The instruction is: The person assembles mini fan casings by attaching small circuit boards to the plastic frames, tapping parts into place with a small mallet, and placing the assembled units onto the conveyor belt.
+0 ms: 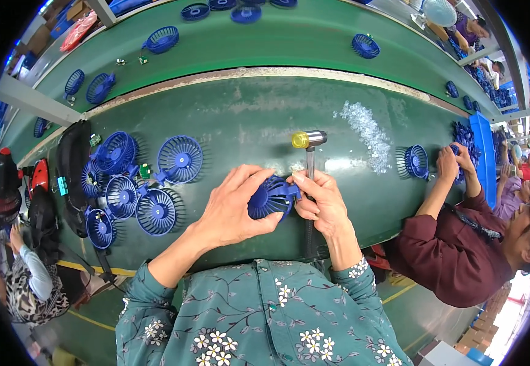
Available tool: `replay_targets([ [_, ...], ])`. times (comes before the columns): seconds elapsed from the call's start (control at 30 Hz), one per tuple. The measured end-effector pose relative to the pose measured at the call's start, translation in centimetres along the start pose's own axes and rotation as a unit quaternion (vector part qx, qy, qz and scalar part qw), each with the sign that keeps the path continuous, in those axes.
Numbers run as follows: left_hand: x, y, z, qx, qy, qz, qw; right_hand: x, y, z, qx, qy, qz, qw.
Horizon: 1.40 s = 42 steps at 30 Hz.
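My left hand (235, 204) is closed round the rim of a blue plastic fan housing (268, 199), its ribbed back turned up. The fingers of my right hand (322, 202) pinch the short bracket on the housing's right side; anything small between those fingertips is hidden. Just beyond my right hand lies a mallet (309, 139) with a yellow and metal head, its dark handle running toward the table's near edge. To the left of my hands several more blue fan housings (180, 160) rest in a group, some with small green circuit boards (144, 171).
Small clear plastic pieces (367, 135) are scattered right of the mallet. A green conveyor belt (265, 46) carries blue housings beyond the table. At right a co-worker in a maroon top (442, 253) handles blue parts beside a blue tray (483, 152). A black bag (73, 177) lies far left.
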State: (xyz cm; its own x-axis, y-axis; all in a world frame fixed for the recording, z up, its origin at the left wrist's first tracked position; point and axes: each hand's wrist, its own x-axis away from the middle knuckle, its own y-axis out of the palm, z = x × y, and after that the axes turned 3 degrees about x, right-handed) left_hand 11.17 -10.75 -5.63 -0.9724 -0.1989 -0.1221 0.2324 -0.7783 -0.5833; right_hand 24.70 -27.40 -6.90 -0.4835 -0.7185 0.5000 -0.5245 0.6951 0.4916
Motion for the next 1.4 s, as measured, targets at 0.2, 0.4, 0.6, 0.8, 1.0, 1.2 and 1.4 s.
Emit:
replay_targets([
  [0.2, 0.2, -0.3, 0.0, 0.022, -0.042, 0.012, 0.999, 1.4, 1.3, -0.7, 0.098, -0.039, 0.004, 0.994],
  [0.4, 0.3, -0.8, 0.7, -0.006, -0.037, 0.030, 0.999, 2.4, 2.4, -0.6, 0.370, -0.150, 0.102, 0.911],
  [0.6, 0.4, -0.7, 0.8, -0.046, -0.045, 0.056, 0.996, 3.2, 2.7, -0.3, 0.453, -0.153, 0.147, 0.866],
  [0.8, -0.1, -0.2, 1.1, -0.038, -0.085, 0.049, 0.994, 2.3, 1.8, 0.9, 0.368, -0.190, 0.157, 0.897],
  [1.0, -0.7, 0.1, 0.9, -0.071, -0.084, 0.061, 0.992, 1.9, 1.8, 0.4, 0.322, -0.136, 0.153, 0.924],
  [1.2, -2.1, -2.0, 1.2, 0.053, -0.221, -0.071, 0.971, 1.3, 1.3, -0.2, 0.307, -0.117, 0.177, 0.928],
  [1.4, -6.4, -4.2, -0.7, 0.230, -0.210, -0.163, 0.936, 1.1, 2.0, -1.7, 0.355, -0.210, 0.203, 0.888],
])
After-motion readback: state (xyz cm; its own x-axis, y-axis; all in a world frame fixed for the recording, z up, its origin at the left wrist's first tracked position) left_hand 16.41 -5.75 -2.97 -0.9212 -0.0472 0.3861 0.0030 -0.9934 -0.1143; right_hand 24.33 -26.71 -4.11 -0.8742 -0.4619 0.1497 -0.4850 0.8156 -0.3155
